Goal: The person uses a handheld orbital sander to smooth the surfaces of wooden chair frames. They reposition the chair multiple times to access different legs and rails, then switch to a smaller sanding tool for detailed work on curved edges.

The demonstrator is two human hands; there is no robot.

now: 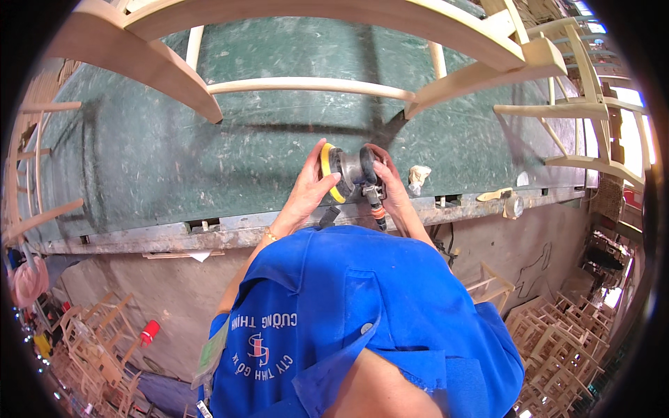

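The right hand (391, 182) is closed around the dark grey metal body of a handheld disc sander with a round yellow pad (350, 173), fingers wrapped over the housing from the right. The left hand (311, 182) is spread open against the yellow pad's face and rim, fingers extended, thumb lying along the lower edge; it presses the disc rather than clasping it. The sander is turned on its side, pad facing the person's left, and is held in the air above the near edge of the worn dark green workbench top (174, 160), close to the person's chest. A dark hose with an orange coupling (378, 209) hangs from the tool's underside between the two wrists. A thin gold-coloured bracelet (270, 236) circles the left wrist. The bright blue short-sleeved work shirt (362, 313) fills the lower centre of the view. An unfinished pale wooden chair frame (313, 85) lies across the far part of the bench, its rails and curved back well apart from the hands. A crumpled pale rag (418, 175) rests on the bench just right of the right hand. Stacks of small bare wooden frames (557, 341) stand on the floor below.
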